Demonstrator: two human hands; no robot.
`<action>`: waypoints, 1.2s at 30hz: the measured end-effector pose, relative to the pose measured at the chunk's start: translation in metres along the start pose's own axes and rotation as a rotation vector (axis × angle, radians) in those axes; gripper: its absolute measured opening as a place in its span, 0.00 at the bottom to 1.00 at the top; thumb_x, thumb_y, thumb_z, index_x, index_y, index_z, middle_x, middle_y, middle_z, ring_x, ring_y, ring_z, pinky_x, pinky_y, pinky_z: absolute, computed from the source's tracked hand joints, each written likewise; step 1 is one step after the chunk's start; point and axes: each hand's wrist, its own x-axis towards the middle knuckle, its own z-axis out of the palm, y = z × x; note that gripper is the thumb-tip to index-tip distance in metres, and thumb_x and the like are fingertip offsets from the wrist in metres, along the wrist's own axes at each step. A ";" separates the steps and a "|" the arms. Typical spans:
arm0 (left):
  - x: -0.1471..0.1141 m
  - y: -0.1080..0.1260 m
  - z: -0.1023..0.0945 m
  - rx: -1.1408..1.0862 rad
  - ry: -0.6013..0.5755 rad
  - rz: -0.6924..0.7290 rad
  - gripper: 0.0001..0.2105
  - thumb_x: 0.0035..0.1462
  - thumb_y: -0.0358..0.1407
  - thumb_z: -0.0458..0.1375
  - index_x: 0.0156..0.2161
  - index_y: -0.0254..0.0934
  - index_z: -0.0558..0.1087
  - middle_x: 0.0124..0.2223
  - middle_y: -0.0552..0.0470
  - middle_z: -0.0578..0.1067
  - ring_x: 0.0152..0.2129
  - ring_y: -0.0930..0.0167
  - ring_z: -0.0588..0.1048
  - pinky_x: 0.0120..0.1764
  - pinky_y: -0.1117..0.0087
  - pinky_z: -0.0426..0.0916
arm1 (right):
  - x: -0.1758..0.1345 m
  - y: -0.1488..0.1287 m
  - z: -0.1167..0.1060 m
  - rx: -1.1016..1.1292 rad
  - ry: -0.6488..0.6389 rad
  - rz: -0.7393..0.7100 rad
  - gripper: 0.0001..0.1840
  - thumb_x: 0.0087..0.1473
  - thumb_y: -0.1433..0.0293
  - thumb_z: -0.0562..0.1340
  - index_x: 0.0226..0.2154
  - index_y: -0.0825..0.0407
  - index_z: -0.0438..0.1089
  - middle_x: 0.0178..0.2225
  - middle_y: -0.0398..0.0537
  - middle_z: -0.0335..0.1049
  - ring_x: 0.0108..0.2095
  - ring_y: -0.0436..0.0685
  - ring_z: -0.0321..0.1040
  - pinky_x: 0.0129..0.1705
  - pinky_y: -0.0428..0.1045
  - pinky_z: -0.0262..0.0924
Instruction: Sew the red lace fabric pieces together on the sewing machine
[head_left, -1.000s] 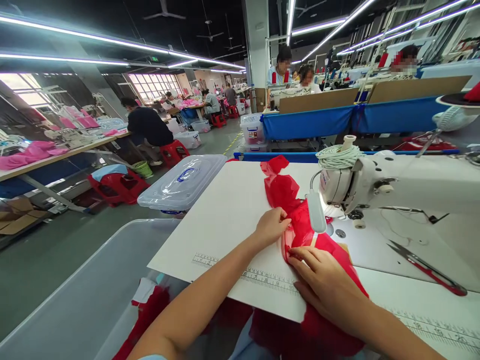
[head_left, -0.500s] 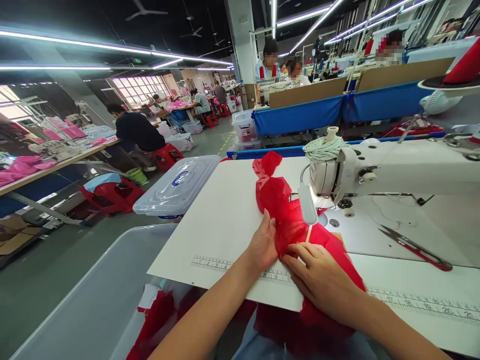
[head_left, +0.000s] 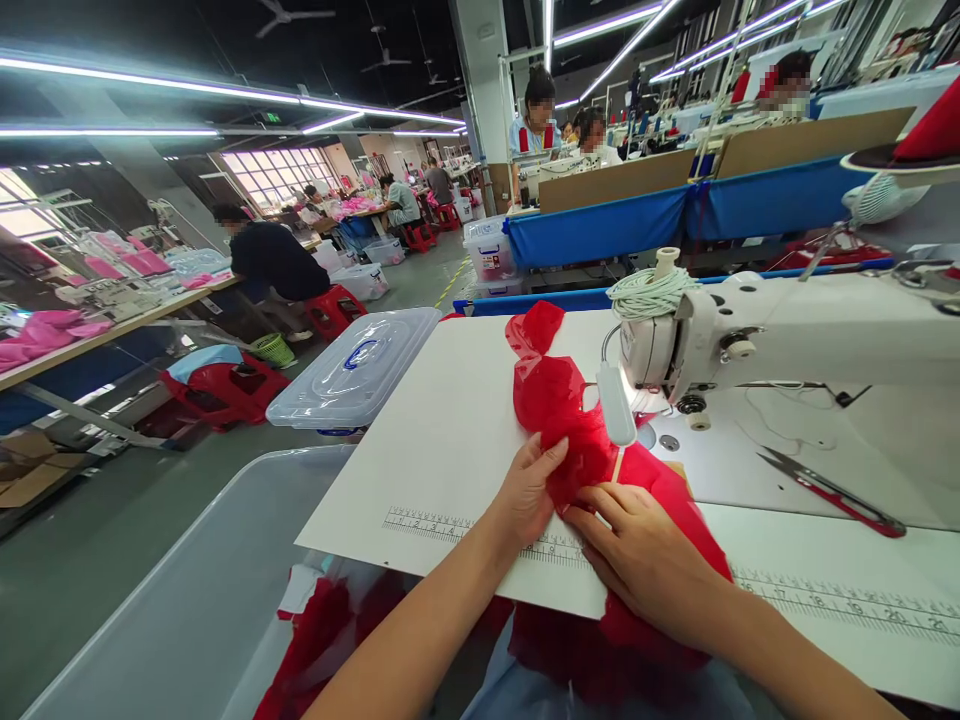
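Note:
Thin red fabric [head_left: 551,395] runs across the white table toward me and drapes over its front edge. My left hand [head_left: 529,490] pinches the fabric's left edge between thumb and fingers. Close beside it, my right hand [head_left: 630,535] is closed on the same fabric, its fingertips bent down on the cloth. Just beyond my hands stands the head of a white sewing machine [head_left: 652,350], its lamp lit. A pale flat piece [head_left: 616,405] hangs in front of the needle area and hides part of it.
Thread snips [head_left: 832,492] with red handles lie right of the machine. A ruler strip [head_left: 847,608] marks the table's front. At left are a clear bin [head_left: 187,580] holding red cloth and a lidded plastic box [head_left: 356,365]. Several people work at tables farther off.
My left thumb has come over onto the red fabric and now pinches it. The cloth near my left hand has shifted and bunched slightly. My right hand has hardly moved.

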 end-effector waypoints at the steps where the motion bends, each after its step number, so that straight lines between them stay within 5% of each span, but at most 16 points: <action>1: 0.002 0.001 -0.002 -0.020 0.032 0.031 0.10 0.52 0.34 0.71 0.38 0.34 0.78 0.38 0.49 0.81 0.42 0.64 0.79 0.53 0.62 0.70 | 0.000 0.000 0.000 -0.005 -0.005 0.003 0.16 0.62 0.77 0.53 0.48 0.55 0.71 0.43 0.57 0.73 0.38 0.60 0.67 0.39 0.56 0.64; 4: 0.009 0.005 -0.006 -0.084 0.128 0.099 0.05 0.58 0.31 0.65 0.40 0.34 0.78 0.40 0.49 0.81 0.42 0.68 0.79 0.54 0.66 0.70 | 0.000 -0.001 -0.001 -0.036 0.013 0.010 0.17 0.61 0.76 0.53 0.49 0.56 0.71 0.48 0.63 0.71 0.39 0.62 0.68 0.39 0.56 0.65; 8: 0.016 0.007 -0.005 -0.157 0.225 0.096 0.10 0.63 0.24 0.57 0.47 0.33 0.77 0.42 0.48 0.82 0.40 0.70 0.80 0.53 0.68 0.72 | 0.000 -0.001 0.000 -0.067 0.017 0.031 0.18 0.59 0.76 0.52 0.49 0.56 0.71 0.55 0.69 0.67 0.39 0.63 0.67 0.38 0.57 0.64; 13: 0.019 0.008 -0.001 -0.238 0.300 -0.002 0.16 0.66 0.22 0.49 0.53 0.29 0.74 0.43 0.44 0.82 0.40 0.69 0.81 0.49 0.70 0.75 | 0.001 -0.001 0.001 -0.018 -0.067 0.078 0.11 0.60 0.74 0.54 0.41 0.54 0.71 0.46 0.60 0.71 0.37 0.62 0.64 0.37 0.56 0.59; 20: 0.020 0.015 0.003 -0.315 0.357 -0.065 0.20 0.69 0.23 0.42 0.57 0.28 0.70 0.41 0.44 0.82 0.33 0.72 0.82 0.41 0.77 0.76 | 0.003 -0.001 0.002 0.005 -0.007 0.010 0.10 0.63 0.77 0.52 0.38 0.53 0.69 0.37 0.49 0.71 0.32 0.55 0.61 0.35 0.53 0.48; 36: 0.022 0.005 -0.009 -0.212 0.241 -0.054 0.15 0.61 0.21 0.51 0.48 0.29 0.76 0.38 0.46 0.82 0.37 0.69 0.81 0.49 0.70 0.74 | 0.002 -0.002 0.003 0.033 0.028 0.003 0.15 0.65 0.79 0.50 0.30 0.52 0.65 0.30 0.45 0.65 0.26 0.53 0.53 0.32 0.52 0.47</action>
